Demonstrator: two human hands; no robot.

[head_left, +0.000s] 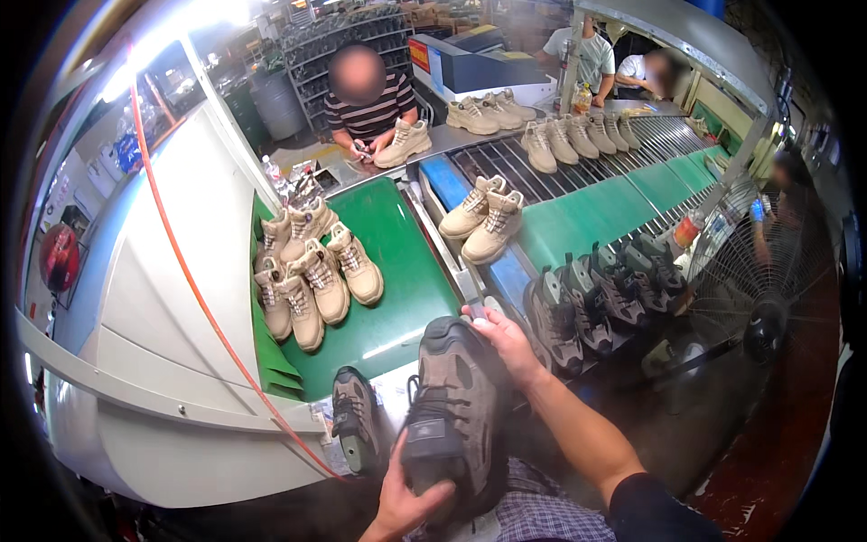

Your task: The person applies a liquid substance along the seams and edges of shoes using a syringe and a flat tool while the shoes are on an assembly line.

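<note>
A grey-brown shoe (pixel 461 397) with black trim and laces is held up in front of me, toe pointing away. My left hand (pixel 406 497) grips it around the heel and collar. Beside the toe, my right hand (pixel 508 348) is closed on a small flat grey tool (pixel 470 291) whose end points up and away; its exact kind I cannot make out. To the left of the held shoe, a similar dark shoe (pixel 355 417) with a green piece inside its opening stands on the near ledge.
Beige boots (pixel 312 280) cluster on a green belt (pixel 397 244); a beige pair (pixel 488 221) stands on the blue strip. Dark shoes (pixel 596 294) line the right. Beyond are rollers (pixel 506 167) with more boots. A person (pixel 370 99) holds a boot opposite. A fan (pixel 768 298) stands right.
</note>
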